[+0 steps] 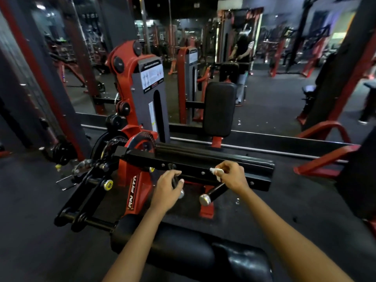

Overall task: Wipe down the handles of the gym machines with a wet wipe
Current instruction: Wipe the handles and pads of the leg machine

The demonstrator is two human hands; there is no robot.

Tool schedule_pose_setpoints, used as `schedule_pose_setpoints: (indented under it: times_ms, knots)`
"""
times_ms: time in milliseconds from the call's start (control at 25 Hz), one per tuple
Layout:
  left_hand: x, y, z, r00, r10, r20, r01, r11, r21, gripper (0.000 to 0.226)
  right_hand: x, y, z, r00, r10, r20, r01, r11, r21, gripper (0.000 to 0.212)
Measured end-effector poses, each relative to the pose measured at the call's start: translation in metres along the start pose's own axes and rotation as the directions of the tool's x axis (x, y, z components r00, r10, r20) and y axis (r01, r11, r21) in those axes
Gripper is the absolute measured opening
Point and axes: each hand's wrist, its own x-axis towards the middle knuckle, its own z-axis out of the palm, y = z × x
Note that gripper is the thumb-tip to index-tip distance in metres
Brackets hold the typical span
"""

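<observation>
— Where are the two hands?

— Both are out in front, at the black crossbar (203,167) of a red and black gym machine (138,186). The left hand (167,187) has its fingers curled round the left handle (179,190), a short black grip with a silver end cap showing just below the thumb.

— And the other?

— The right hand (232,176) pinches a crumpled white wet wipe (216,171) between thumb and fingers, so it is clamped on the wipe. The wipe sits at the top of the right handle (213,193), where that handle meets the crossbar. Whether the wipe actually touches the grip I cannot tell.

— How does the right handle lie?

— It slants down toward the left, its silver end cap (205,199) bare and well below the hand.

— What else is around?

— A black padded seat (183,251) lies under the forearms. Beyond the crossbar stands a black back pad (219,108) in front of a large mirror (264,88), and in the mirror a person (243,51) is visible. A yellow knob (108,184) sits on the black lever at the left.
</observation>
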Motion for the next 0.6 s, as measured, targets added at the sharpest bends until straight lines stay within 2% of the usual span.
schedule_pose_setpoints:
  times_ms: [400, 600]
  knots:
    - [0.047, 0.108, 0.114, 0.985, 0.139, 0.098, -0.135, 0.99, -0.043, 0.022, 0.013, 0.06, -0.136, 0.987, 0.025, -0.16, -0.021, 1.0, 0.022, 0.014]
    - [0.082, 0.157, 0.199, 0.995, 0.086, 0.042, -0.084, 0.995, -0.059, 0.022, 0.063, 0.106, -0.219, 0.991, -0.026, -0.132, 0.024, 1.0, -0.021, 0.013]
